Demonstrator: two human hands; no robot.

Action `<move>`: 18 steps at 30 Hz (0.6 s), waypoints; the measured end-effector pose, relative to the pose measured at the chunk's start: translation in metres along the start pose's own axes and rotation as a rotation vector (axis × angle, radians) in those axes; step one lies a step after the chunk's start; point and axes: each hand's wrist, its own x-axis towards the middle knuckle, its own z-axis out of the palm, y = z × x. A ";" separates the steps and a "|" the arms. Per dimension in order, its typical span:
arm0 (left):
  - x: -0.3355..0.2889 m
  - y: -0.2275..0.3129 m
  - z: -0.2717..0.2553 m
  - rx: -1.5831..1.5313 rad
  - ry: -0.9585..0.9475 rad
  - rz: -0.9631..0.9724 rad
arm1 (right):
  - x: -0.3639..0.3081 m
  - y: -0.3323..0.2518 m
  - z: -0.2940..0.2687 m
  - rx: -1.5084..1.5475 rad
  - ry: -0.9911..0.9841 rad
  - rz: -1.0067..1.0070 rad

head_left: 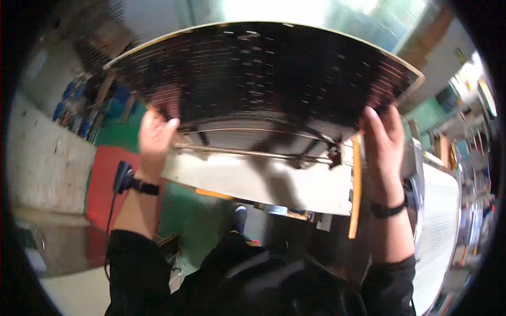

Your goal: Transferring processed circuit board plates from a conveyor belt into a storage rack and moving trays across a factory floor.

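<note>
A large dark glossy panel (253,73) with a pale thin rim is tilted up in front of me, and rows of small light marks run across it. At its lower left edge my left hand (155,131) grips it, thumb on the near face. My right hand (383,137) holds the lower right edge in the same way. Faint reflections of both hands show in the surface. The fingers behind the panel are hidden. Below it, a metal bar (253,153) lies across a white work surface (232,171). An orange strip (356,189) stands beside my right hand.
On the left are a red surface (110,184) and a pale wooden board (45,158), with green floor (184,210) beneath. A white ribbed panel (437,226) stands close to my right forearm. Cluttered shelves (474,200) line the far right.
</note>
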 end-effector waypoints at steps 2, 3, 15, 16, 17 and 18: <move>-0.006 0.001 -0.010 0.086 0.036 -0.071 | 0.005 0.013 0.008 -0.004 -0.007 -0.041; -0.007 -0.001 -0.021 0.147 0.078 -0.144 | 0.007 0.021 0.002 -0.008 -0.003 -0.066; -0.006 -0.005 -0.021 0.148 0.083 -0.155 | -0.004 0.031 0.006 0.098 -0.013 -0.050; -0.004 -0.005 -0.022 0.135 0.088 -0.179 | -0.007 0.039 0.001 0.046 0.002 0.007; -0.001 -0.004 -0.025 0.138 0.093 -0.174 | -0.010 0.045 -0.004 -0.005 0.016 0.063; 0.001 -0.002 -0.029 0.162 0.071 -0.254 | -0.013 0.046 -0.009 -0.052 0.003 0.079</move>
